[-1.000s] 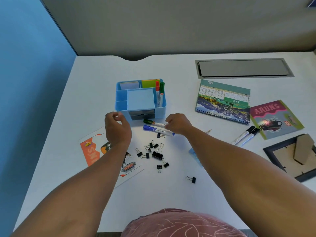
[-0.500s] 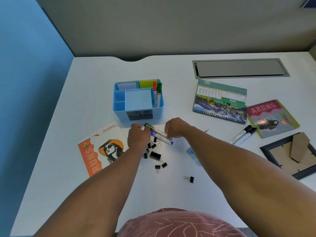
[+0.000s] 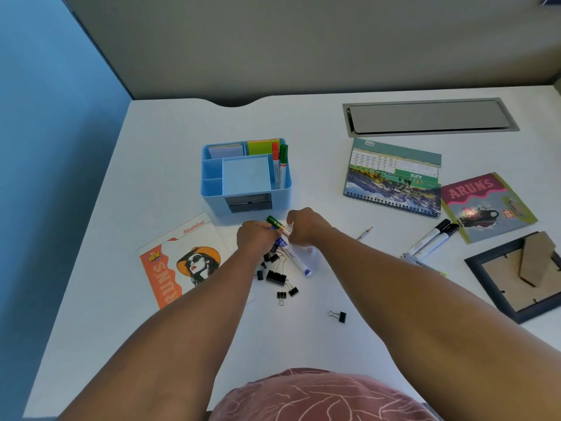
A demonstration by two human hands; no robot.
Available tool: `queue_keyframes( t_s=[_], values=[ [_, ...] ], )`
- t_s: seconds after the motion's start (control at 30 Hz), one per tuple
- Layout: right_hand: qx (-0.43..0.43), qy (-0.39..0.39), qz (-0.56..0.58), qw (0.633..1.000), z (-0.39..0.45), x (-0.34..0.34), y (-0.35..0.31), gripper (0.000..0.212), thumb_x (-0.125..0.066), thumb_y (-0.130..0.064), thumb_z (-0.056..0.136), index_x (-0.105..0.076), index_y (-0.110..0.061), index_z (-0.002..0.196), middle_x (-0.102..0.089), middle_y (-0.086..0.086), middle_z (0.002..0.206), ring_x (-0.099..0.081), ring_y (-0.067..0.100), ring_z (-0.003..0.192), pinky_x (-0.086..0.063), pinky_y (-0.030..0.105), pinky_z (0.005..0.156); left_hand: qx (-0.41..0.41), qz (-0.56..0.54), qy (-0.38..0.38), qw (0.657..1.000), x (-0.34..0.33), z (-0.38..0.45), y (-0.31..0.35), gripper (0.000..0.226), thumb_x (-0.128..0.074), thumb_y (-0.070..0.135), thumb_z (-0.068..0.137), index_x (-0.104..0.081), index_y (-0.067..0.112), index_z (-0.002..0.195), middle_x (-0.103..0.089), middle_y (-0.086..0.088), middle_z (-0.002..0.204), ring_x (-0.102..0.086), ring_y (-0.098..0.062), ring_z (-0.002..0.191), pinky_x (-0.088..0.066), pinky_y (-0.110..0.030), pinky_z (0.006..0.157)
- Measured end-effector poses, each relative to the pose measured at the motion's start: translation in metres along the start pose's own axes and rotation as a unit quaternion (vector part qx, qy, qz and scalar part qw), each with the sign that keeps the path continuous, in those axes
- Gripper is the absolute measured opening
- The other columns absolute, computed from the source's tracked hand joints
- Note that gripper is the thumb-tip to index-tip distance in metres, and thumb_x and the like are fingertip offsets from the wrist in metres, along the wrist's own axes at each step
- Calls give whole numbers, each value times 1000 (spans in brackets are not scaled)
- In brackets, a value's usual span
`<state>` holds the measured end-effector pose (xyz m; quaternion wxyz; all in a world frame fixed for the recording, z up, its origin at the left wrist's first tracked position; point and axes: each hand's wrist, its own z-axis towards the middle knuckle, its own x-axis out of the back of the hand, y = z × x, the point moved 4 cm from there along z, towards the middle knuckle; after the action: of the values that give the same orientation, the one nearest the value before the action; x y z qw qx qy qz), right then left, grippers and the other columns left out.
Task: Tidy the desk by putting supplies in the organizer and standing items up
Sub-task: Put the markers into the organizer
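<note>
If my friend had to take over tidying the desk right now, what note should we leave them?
Left hand and right hand are both gripping two markers: the green-capped marker and the blue marker, just in front of the blue organizer.
Done: a red marker and a green marker stand in the organizer with sticky notes.
Left: the held markers, the binder clips, the black markers and the pencil go in; the calendar and photo frame lie flat and need standing.

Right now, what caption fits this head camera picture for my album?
Both hands, left and right, gather markers above scattered binder clips, near the blue organizer.
</note>
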<state>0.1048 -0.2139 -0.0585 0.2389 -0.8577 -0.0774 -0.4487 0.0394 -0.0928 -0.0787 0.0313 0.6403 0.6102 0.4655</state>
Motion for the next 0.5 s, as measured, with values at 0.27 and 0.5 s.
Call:
queue_keyframes(
  t_s=[0.27, 0.5],
  values=[
    [-38, -50, 65, 996, -7, -4, 29, 71, -67, -24, 84, -32, -25, 146, -55, 13, 125, -56, 25, 104, -50, 32, 83, 55, -108, 11, 993, -3, -4, 3, 43, -73, 14, 74, -66, 16, 117, -66, -2, 111, -67, -21, 97, -57, -30, 78],
    [-72, -47, 299, 950, -16, 5, 41, 95, -72, -14, 78, -13, -41, 147, -62, 17, 97, -66, 24, 77, -62, 39, 70, 55, -160, -10, 986, -8, -7, 17, 31, -78, 18, 74, -73, 21, 104, -72, 0, 102, -70, -20, 97, -56, -29, 78]
  ],
)
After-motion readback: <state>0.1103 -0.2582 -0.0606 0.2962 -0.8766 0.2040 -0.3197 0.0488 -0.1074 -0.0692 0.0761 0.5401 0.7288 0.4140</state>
